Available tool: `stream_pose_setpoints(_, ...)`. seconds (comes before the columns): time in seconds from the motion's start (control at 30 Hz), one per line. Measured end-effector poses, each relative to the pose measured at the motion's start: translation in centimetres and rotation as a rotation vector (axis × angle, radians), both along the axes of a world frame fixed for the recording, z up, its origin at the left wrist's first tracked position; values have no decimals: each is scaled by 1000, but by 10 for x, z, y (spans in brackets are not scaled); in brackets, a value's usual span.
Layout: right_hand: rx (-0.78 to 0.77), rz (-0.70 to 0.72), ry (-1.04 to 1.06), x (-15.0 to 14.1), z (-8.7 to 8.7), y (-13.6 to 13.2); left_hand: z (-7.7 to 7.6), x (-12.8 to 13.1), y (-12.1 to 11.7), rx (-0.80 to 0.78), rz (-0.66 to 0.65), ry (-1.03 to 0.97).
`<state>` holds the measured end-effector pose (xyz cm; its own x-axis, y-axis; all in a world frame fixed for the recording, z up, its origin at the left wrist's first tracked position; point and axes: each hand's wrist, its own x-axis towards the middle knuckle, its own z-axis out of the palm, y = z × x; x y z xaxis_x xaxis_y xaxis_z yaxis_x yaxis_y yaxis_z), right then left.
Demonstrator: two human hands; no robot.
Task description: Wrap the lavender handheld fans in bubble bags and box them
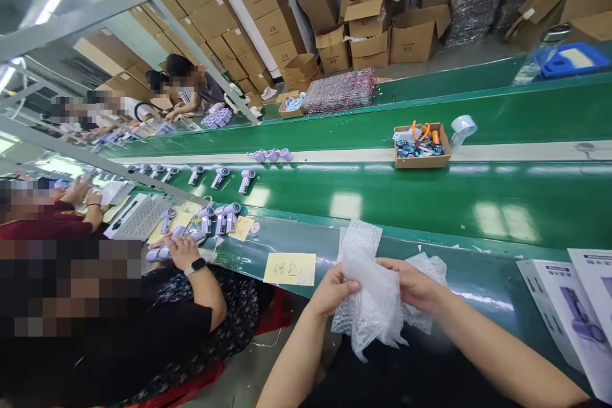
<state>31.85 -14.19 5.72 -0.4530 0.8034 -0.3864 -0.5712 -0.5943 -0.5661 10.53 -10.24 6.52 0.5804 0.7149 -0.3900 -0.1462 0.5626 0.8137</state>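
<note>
Both of my hands hold a crumpled, see-through bubble wrap bag point(370, 287) above the near edge of the green bench. My left hand point(335, 290) pinches its left side, thumb on top. On the right side, my right hand point(414, 284) grips the plastic, its fingers partly hidden behind it. Whether anything lies inside the plastic, I cannot tell. More bubble wrap point(430, 268) lies on the bench just behind my right hand. To the left of my hands is a yellow paper note point(289, 269) with handwriting.
Printed white boxes point(568, 312) stand at the right. A co-worker's hand point(184, 252) touches purple handheld devices point(224, 220) at the left. Across the green conveyor belt point(306, 188) sit a carton of tools point(421, 146) and a tape roll point(463, 127).
</note>
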Motion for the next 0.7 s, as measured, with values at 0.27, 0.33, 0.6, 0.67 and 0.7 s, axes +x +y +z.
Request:
stream_pose_setpoints(0.27, 40, -415, -135, -4, 5, 0, 2, -32, -11, -84, -108, 81)
stream_pose_setpoints(0.33, -5, -603, -356, 28, -11, -7, -1, -44, -9, -91, -26, 89)
stream_pose_setpoints(0.6, -113, -178, -1489, 77, -107, -51, -10, -73, 10, -159, 176, 51)
stream_pose_setpoints(0.67, -62, -133, -1478, 69, -113, -51, -12, -71, 14, -152, 182, 16)
stream_pose_setpoints(0.7, -30, -115, -1466, 66, -113, -49, -14, -70, 16, -149, 179, -5)
